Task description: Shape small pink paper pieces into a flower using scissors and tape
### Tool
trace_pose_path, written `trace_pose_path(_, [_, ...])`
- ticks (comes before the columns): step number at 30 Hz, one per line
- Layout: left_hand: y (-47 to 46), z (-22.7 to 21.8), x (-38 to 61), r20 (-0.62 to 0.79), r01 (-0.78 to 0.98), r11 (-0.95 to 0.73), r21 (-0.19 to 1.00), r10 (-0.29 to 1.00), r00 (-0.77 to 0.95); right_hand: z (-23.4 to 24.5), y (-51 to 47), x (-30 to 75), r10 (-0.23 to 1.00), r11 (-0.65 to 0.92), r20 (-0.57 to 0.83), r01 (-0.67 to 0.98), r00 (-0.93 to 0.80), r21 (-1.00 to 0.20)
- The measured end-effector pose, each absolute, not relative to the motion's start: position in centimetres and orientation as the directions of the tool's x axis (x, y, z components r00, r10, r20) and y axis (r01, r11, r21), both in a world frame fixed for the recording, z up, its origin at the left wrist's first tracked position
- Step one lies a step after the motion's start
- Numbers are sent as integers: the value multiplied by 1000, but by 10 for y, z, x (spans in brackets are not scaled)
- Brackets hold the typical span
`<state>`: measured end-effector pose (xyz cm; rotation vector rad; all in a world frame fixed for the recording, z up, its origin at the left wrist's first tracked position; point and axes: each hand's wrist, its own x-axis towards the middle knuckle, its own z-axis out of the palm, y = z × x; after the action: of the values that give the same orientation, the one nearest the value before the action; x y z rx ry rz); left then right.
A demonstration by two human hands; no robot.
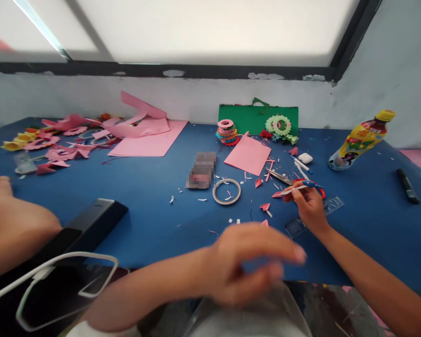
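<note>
1. In the head view, right of the white ring (pixel 226 203), my right hand (pixel 309 208) pinched a pen-like tool (pixel 310 184) beside a pink piece (pixel 277 194).
2. Nearer than the ring, my left hand (pixel 238 262) hung blurred, thumb and fingers apart.
3. I judged small paper work was in hand; the next move called for steady pinching.

The pen-shaped tool (pixel 310 184) I hold looks like smooth plastic, and the folded scrap (pixel 277 194) at its tip is matt pink paper. Near me, the scissors (pixel 279 176) have bare metal blades with a dull shine and red plastic handles. My ruler (pixel 334 204) is clear, glossy plastic; the earbud case (pixel 305 158), polished white plastic. The drink bottle (pixel 361 140) wears a shiny printed label. My blue tabletop (pixel 154 234) looks smooth and matt, while the painted wall (pixel 196 96) seems rough and patchy.
</note>
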<state>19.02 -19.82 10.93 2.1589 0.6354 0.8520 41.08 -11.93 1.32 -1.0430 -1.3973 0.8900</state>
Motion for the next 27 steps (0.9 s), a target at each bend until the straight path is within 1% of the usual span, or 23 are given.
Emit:
trace_pose_path(1, [-187, 102, 193, 317, 251, -591, 767, 689, 652, 13, -119, 410, 951, 307, 308, 75, 2, -949])
trace_pose_path(2, [-175, 94, 195, 226, 380, -550, 743, 742, 631, 13, -118, 409, 958, 288, 287, 51, -14, -956])
trace_pose_path(4, [-154, 74, 198, 47, 595, -503, 627, 786, 616, 14, -118, 407, 966, 254, 254, 14, -46, -967])
trace_pose_path(5, [-146, 65, 199, -11, 649, -477, 592, 801, 599, 14, -118, 407, 968, 242, 241, 1, -63, -970])
trace_pose_path(6, [-141, 56, 200, -39, 679, -454, 577, 815, 578, 14, -118, 406, 969, 233, 232, -8, -78, -973])
trace_pose_path(8, [-138, 43, 202, -46, 678, -454, 578, 812, 582, 13, -118, 404, 970, 219, 220, -17, -100, -976])
trace_pose_path(13, [-144, 35, 201, -12, 557, -666, 497, 636, 771, 11, -117, 402, 975, 194, 196, -33, -101, -980])
trace_pose_path(17, [-139, 34, 200, 9, 489, -698, 523, 579, 816, 11, -117, 402, 975, 201, 204, -45, -88, -979])
trace_pose_path(19, [-137, 32, 200, 33, 490, -686, 538, 598, 801, 13, -118, 403, 972, 218, 222, -58, -72, -974])
trace_pose_path(22, [-135, 30, 200, 60, 522, -634, 571, 666, 744, 17, -119, 405, 968, 243, 246, -74, -40, -967])
trace_pose_path(25, [-136, 28, 199, 49, 524, -522, 673, 738, 673, 23, -120, 407, 965, 259, 262, -78, -23, -963])
trace_pose_path(27, [-136, 28, 198, 12, 499, -403, 767, 786, 618, 26, -121, 407, 962, 272, 273, -65, -17, -960])
